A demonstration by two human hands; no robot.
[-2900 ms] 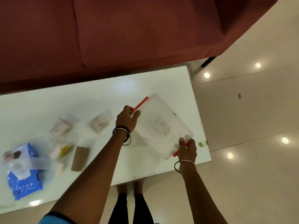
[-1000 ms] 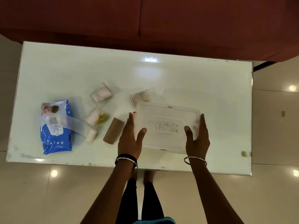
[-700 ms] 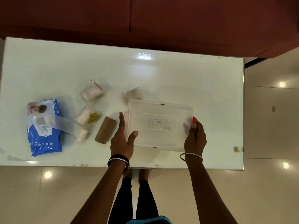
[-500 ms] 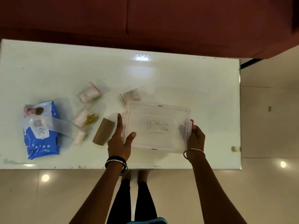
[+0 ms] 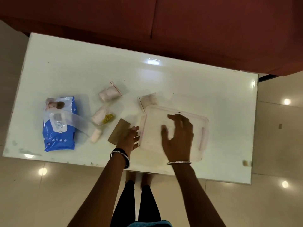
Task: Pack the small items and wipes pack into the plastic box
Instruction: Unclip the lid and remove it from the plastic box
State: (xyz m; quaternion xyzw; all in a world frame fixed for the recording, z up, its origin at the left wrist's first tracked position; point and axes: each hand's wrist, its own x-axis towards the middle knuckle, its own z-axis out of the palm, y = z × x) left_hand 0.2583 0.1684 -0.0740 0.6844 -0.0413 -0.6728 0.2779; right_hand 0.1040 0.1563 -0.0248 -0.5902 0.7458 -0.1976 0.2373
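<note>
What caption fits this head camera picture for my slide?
Right hand over the lidded plastic box, left hand beside it, wipes pack waiting.

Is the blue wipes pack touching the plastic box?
Apart. The head view shows the wipes pack at the table's left, with bare tabletop and small items between it and the box.

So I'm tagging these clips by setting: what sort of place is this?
Most likely a home living room. A dark red sofa runs along the far side of a low white table, which stands on glossy floor tiles mirroring ceiling spotlights. A household wipes pack lies on the table.
</note>
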